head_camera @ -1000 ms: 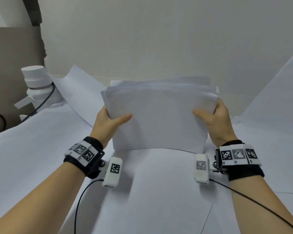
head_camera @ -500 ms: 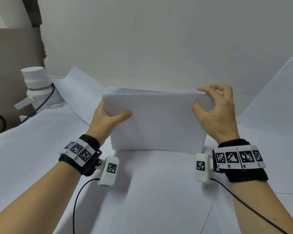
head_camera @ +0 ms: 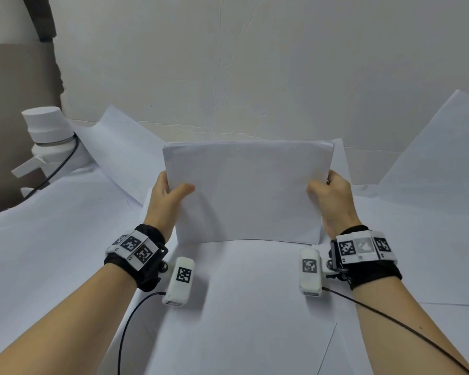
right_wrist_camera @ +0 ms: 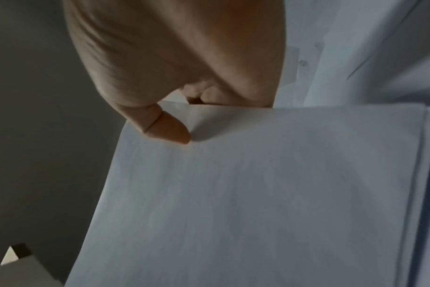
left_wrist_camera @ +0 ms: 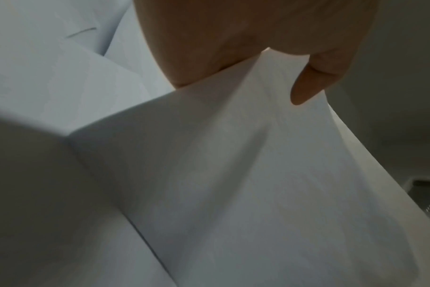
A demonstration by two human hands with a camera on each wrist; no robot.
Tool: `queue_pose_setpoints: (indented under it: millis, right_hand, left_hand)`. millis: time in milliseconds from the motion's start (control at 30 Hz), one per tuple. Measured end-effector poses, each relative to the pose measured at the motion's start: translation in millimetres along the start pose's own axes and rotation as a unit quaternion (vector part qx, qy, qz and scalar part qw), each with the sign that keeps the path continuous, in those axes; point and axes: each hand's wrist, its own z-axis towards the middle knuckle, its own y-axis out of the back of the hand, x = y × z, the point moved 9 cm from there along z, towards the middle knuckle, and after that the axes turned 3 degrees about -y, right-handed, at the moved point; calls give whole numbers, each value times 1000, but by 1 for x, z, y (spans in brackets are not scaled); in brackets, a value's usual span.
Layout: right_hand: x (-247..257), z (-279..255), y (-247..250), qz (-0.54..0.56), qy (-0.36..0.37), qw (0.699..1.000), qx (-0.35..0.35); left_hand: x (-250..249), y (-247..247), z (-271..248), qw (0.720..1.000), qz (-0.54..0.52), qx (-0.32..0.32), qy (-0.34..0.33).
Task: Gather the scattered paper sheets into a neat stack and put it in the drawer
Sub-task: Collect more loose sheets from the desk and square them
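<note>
A stack of white paper sheets [head_camera: 248,190] stands upright on its long bottom edge on the paper-covered table. Its top edge looks even. My left hand [head_camera: 171,194] grips the stack's left side, thumb across the front face and fingers behind. My right hand [head_camera: 326,194] grips the right side the same way. In the left wrist view my thumb presses the front of the stack [left_wrist_camera: 233,174]. The right wrist view shows my thumb on the stack [right_wrist_camera: 246,194]. No drawer is in view.
Large white sheets [head_camera: 65,253] cover the table. One sheet [head_camera: 125,147] curls up at the back left, another [head_camera: 439,147] leans at the back right. A white cylindrical device [head_camera: 49,136] with a black cable stands at the far left. A wall rises close behind.
My right hand came down from the stack's top edge and took hold of its right side again. The uneven top edges have evened out.
</note>
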Motion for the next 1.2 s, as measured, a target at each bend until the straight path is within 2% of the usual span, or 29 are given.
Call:
queue_pose_setpoints:
  millis: [100, 267, 500, 567, 633, 700, 767, 867, 1000, 1100, 1200]
  right_hand:
    - [-3, -4, -1, 1, -8, 1000, -8]
    - [-3, -20, -2, -26, -15, 999, -19]
    - [35, -48, 8, -22, 46, 996, -70]
    - [29, -54, 14, -17, 22, 996, -89]
    - [8, -59, 17, -11, -36, 995, -95]
    - [-10, -67, 14, -23, -87, 992, -84]
    - [-11, -74, 9, -40, -97, 992, -70]
    - [6, -83, 3, -115, -79, 989, -52]
    - [47, -95, -2, -237, 2, 971, -25]
    - [77, -114, 6, -217, 48, 974, -48]
    - [94, -134, 29, -151, 58, 981, -103]
  left_hand:
    - [9, 4, -1, 999, -11, -38, 17]
    - [2, -4, -6, 998, 69, -9, -7]
    - [-21, -3, -8, 999, 30, -18, -14]
    - [-20, 0, -13, 999, 34, -13, -8]
    - [-11, 2, -23, 998, 55, -2, 7]
    - [1, 5, -32, 997, 80, 5, 24]
    - [4, 6, -34, 994, 106, 15, 30]
    - [-9, 4, -30, 989, 144, 24, 30]
    - [-45, 4, -22, 986, 166, 7, -1]
    - [-73, 1, -21, 987, 160, -7, -21]
    - [-92, -12, -28, 990, 138, -2, -17]
